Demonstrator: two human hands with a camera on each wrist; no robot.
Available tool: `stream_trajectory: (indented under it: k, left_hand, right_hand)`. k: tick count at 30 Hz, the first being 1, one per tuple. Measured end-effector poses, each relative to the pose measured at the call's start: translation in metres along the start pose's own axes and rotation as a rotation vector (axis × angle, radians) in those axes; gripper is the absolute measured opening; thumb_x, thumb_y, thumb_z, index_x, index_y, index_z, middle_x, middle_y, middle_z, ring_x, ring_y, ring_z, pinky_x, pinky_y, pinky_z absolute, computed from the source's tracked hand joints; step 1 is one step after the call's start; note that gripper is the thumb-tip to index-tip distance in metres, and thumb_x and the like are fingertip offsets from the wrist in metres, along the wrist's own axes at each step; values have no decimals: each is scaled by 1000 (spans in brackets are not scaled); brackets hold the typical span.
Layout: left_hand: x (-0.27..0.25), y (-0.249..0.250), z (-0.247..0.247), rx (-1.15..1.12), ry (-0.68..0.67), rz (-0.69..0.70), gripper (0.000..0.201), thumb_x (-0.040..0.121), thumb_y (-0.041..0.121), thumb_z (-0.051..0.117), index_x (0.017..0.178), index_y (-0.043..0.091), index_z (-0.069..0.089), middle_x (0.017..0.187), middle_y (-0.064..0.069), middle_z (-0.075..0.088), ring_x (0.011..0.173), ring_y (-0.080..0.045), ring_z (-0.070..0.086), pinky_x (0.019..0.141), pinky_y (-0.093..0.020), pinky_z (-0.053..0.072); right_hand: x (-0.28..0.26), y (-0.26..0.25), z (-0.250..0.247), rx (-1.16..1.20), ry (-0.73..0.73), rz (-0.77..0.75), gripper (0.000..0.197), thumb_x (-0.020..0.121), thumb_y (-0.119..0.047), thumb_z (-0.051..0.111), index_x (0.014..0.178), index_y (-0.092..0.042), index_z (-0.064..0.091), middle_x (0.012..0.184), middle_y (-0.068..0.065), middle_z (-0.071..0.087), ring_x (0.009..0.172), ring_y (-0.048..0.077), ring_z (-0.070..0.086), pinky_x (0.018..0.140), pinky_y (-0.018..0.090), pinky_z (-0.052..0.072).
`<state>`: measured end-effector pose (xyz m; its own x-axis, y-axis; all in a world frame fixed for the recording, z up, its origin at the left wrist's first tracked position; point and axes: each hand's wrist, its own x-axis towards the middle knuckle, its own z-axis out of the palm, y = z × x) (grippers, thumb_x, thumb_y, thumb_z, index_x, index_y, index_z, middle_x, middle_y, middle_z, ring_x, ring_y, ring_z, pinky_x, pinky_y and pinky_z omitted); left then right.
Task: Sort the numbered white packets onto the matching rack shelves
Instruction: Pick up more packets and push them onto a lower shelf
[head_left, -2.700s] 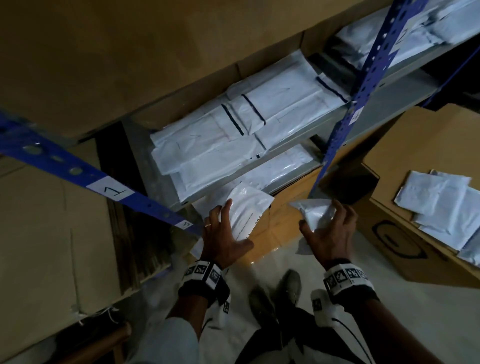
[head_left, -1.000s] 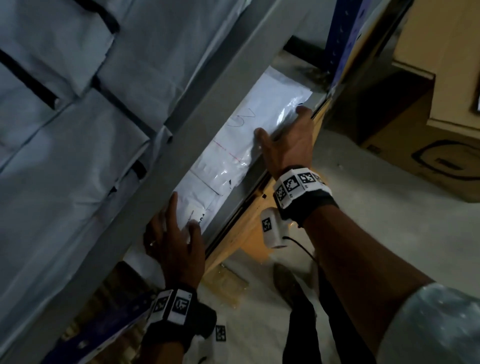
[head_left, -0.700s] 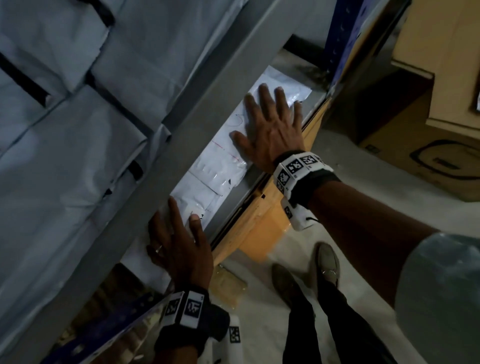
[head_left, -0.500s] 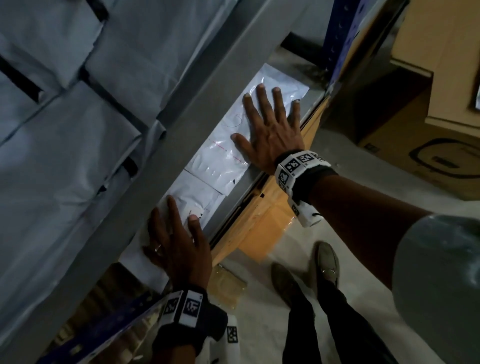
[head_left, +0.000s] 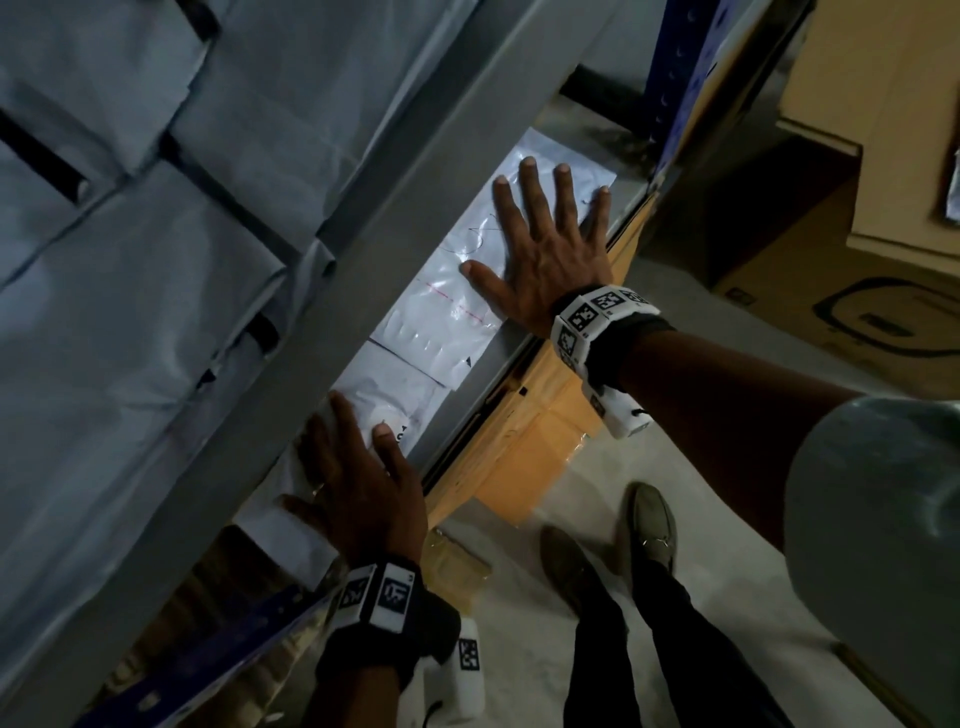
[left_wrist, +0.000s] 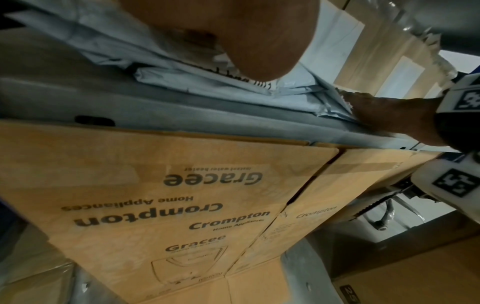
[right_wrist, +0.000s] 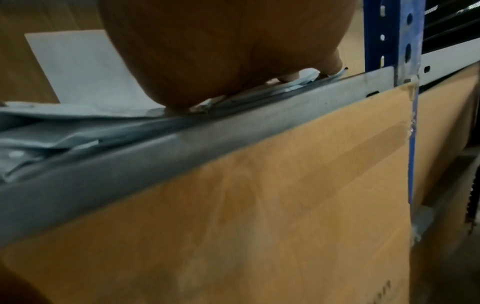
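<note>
Two white packets lie on the lower grey rack shelf (head_left: 483, 374). My right hand (head_left: 545, 244) presses flat, fingers spread, on the right packet (head_left: 447, 317), which bears a pen mark and a red line. My left hand (head_left: 358, 478) lies flat with straight fingers on the left packet (head_left: 389, 395). In the right wrist view my palm (right_wrist: 221, 51) rests on the packet stack (right_wrist: 78, 123) just behind the shelf lip (right_wrist: 182, 156). In the left wrist view my palm (left_wrist: 233, 30) sits on crumpled packets (left_wrist: 155, 67).
The shelf above (head_left: 311, 291) holds several white packets (head_left: 104, 260) with black strips. A blue upright (head_left: 680, 78) stands at the shelf's right end. Brown cartons (left_wrist: 168, 205) sit under the shelf. More cartons (head_left: 883, 156) stand at the right. My shoes (head_left: 649, 525) are on the floor.
My right hand let go of the packet's edge and spread flat on top of it. My left hand stayed pressed on the left packet. The view crept slightly closer.
</note>
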<state>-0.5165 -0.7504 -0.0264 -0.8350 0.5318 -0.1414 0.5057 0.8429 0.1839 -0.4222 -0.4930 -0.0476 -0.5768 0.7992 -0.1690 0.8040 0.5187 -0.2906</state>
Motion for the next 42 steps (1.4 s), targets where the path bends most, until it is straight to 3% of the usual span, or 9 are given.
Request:
stream_trajectory:
  k: [4, 6, 10, 14, 19, 28, 32, 35, 42]
  left_hand:
    - [-2, 8, -12, 14, -34, -75, 62, 101, 52, 27, 158, 39, 6, 168, -2, 8, 154, -27, 5, 116, -69, 0]
    - [-5, 10, -15, -11, -54, -115, 63, 102, 53, 31, 158, 42, 4, 168, -1, 5, 153, -28, 4, 114, -72, 4]
    - [-4, 12, -10, -58, -90, -121, 64, 96, 61, 21, 156, 48, 1, 167, -1, 7, 153, -28, 8, 110, -76, 14]
    - [-2, 13, -6, -65, -85, -137, 63, 98, 58, 25, 156, 48, 0, 167, 0, 6, 153, -28, 6, 110, -76, 13]
    - [-12, 12, -6, -87, -41, -176, 68, 94, 64, 18, 154, 49, -9, 167, -1, -3, 153, -32, 2, 110, -77, 11]
    - [-9, 9, 9, -56, -33, -178, 66, 94, 63, 19, 154, 50, -6, 167, -1, 4, 152, -34, 7, 107, -80, 13]
    - [-10, 9, 6, -57, -43, -185, 66, 95, 61, 21, 155, 50, -5, 167, -1, 3, 152, -34, 6, 106, -80, 12]
    - [-9, 9, 5, -66, -37, -183, 65, 96, 60, 23, 155, 50, -4, 167, -1, 2, 152, -34, 6, 107, -80, 11]
    - [-12, 9, 8, -59, -3, -165, 66, 96, 59, 25, 155, 49, -3, 167, -3, 5, 151, -35, 8, 105, -82, 12]
  right_hand:
    - [4, -7, -13, -37, -26, 14, 101, 88, -85, 14, 163, -19, 3, 170, 12, -8, 155, 40, -12, 118, 70, -10]
    - [7, -11, -17, -37, -42, 11, 105, 87, -86, 15, 163, -15, 1, 170, 13, -10, 155, 38, -13, 118, 68, -12]
    - [12, -9, -11, -34, -84, 12, 107, 86, -87, 19, 163, -16, -7, 169, 12, -18, 155, 35, -17, 121, 64, -9]
    - [13, -6, -8, 0, -106, 14, 108, 86, -88, 19, 162, -17, -10, 168, 10, -20, 155, 33, -19, 121, 63, -9]
    - [16, -4, -17, 37, -46, 8, 104, 88, -86, 16, 162, -16, -8, 169, 10, -19, 155, 34, -18, 121, 64, -8]
    - [20, 4, -3, 8, -57, 24, 100, 88, -85, 15, 163, -23, -10, 170, 6, -18, 155, 35, -17, 120, 69, -1]
    - [22, 5, -19, 17, 7, 56, 97, 89, -83, 27, 163, -24, 4, 170, 13, -9, 154, 44, -8, 119, 69, 9]
    - [27, 13, -31, 49, 10, 134, 92, 92, -80, 30, 163, -29, 2, 169, 19, -5, 153, 49, 3, 120, 65, 9]
    - [30, 21, -29, -26, 26, 130, 89, 94, -78, 25, 163, -26, 3, 165, 19, 18, 147, 43, 27, 117, 61, 21]
